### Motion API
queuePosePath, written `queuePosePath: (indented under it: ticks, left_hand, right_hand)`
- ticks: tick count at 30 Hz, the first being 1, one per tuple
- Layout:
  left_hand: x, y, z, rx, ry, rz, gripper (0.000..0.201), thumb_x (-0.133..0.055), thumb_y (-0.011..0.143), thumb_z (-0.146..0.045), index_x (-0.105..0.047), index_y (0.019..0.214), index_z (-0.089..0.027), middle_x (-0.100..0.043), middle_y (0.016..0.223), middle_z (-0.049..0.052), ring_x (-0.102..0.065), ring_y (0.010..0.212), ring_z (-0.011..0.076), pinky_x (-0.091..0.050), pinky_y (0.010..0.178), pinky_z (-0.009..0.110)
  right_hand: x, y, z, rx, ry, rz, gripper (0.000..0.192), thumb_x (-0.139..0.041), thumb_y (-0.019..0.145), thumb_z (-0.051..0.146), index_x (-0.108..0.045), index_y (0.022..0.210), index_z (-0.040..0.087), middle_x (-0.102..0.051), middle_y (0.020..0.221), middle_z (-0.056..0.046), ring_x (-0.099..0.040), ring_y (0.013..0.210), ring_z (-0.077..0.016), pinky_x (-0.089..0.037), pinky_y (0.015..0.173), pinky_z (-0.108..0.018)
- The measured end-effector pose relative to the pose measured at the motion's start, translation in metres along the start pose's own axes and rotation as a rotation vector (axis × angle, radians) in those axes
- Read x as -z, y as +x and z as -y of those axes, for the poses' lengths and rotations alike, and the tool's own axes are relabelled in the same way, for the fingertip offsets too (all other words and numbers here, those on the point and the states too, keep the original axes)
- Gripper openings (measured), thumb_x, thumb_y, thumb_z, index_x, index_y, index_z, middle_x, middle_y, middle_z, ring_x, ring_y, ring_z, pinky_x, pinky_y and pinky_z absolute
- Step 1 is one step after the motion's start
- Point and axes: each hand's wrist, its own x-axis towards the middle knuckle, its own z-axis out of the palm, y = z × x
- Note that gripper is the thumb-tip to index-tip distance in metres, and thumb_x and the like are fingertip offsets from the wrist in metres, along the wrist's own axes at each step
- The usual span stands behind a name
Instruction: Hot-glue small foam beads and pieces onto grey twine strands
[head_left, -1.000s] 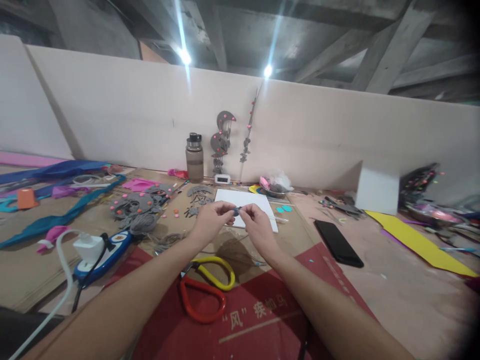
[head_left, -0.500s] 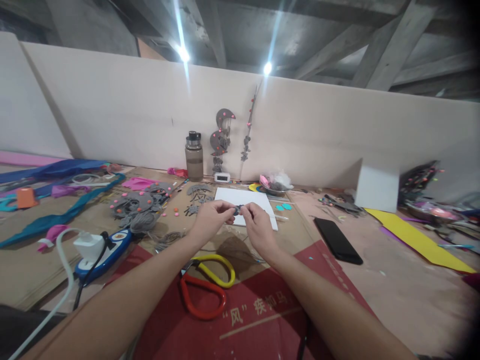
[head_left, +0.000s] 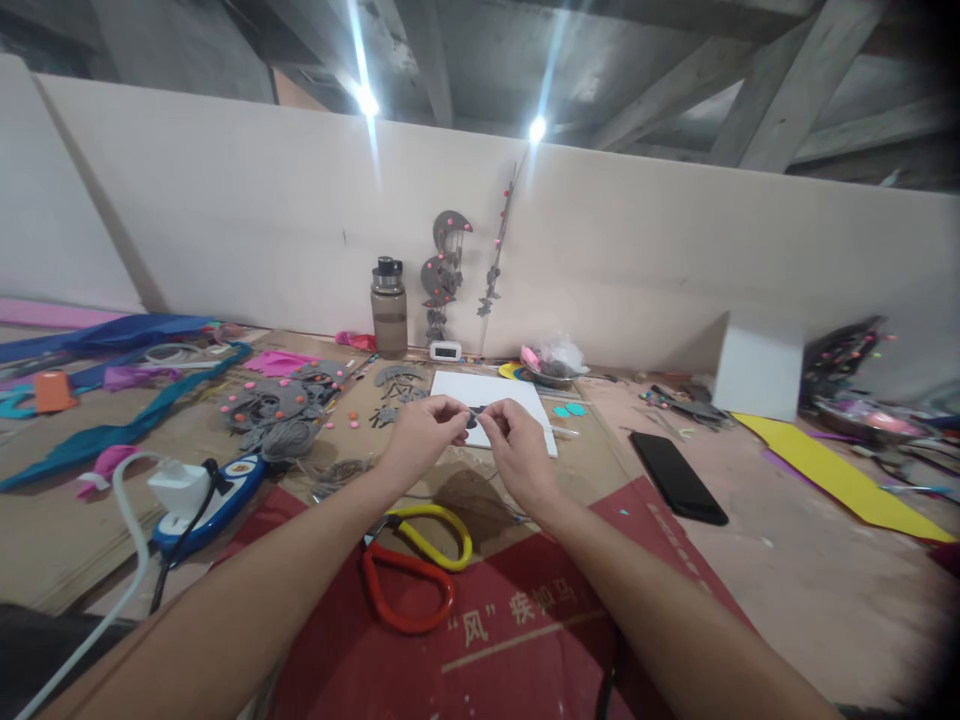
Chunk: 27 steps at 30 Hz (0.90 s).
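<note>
I have the small dark piece [head_left: 472,415] pinched between my left hand [head_left: 420,440] and right hand [head_left: 517,450], both grips narrow on it, above the white sheet [head_left: 491,400] on the counter [head_left: 750,560]. I judge I'm mid-assembly, fitting it together. The next move needs fine, steady fingertip pressure.

Both forearms extended; left hand [head_left: 421,438], right hand [head_left: 517,448] fingertips pinched together.
</note>
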Motion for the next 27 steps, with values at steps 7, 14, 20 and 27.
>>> queuePosePath:
  ticks: [7,14,20,27]
  left_hand:
    - [0.0,-0.001,-0.003,-0.031,0.059,-0.006,0.015,-0.06,0.072,-0.029,-0.064,0.073,-0.014,-0.063,0.059,0.002,-0.059,0.054,0.0132,-0.049,0.056,0.025]
    - [0.0,-0.003,0.0,-0.105,0.138,-0.022,0.013,-0.058,0.072,-0.028,-0.063,0.071,-0.016,-0.06,0.057,-0.001,-0.057,0.054,0.0121,-0.044,0.055,0.023]
    - [-0.001,-0.002,-0.001,-0.042,0.0,0.035,0.013,-0.06,0.072,-0.027,-0.062,0.071,-0.015,-0.057,0.053,-0.001,-0.053,0.05,0.0107,-0.045,0.054,0.023]
    - [0.001,0.005,0.008,0.082,-0.15,0.222,0.025,-0.063,0.073,-0.035,-0.064,0.083,-0.012,-0.063,0.063,0.003,-0.059,0.057,0.0128,-0.05,0.061,0.028]
  right_hand:
    - [-0.001,-0.001,0.003,0.001,-0.058,0.016,0.02,-0.045,0.086,0.03,-0.051,0.07,0.019,-0.051,0.066,0.001,-0.043,0.061,-0.0125,-0.031,0.058,-0.025]
    - [-0.002,-0.001,0.005,-0.037,-0.065,0.02,0.019,-0.047,0.084,0.028,-0.051,0.067,0.019,-0.052,0.064,0.002,-0.042,0.059,-0.0116,-0.029,0.056,-0.025]
    - [-0.002,-0.001,0.006,-0.068,-0.047,0.005,0.018,-0.048,0.083,0.03,-0.052,0.069,0.019,-0.051,0.063,0.002,-0.042,0.058,-0.0113,-0.03,0.055,-0.024]
    - [0.001,0.005,-0.004,-0.151,0.043,0.042,0.015,-0.049,0.08,0.029,-0.058,0.077,0.018,-0.054,0.064,0.002,-0.046,0.059,-0.0117,-0.033,0.055,-0.023]
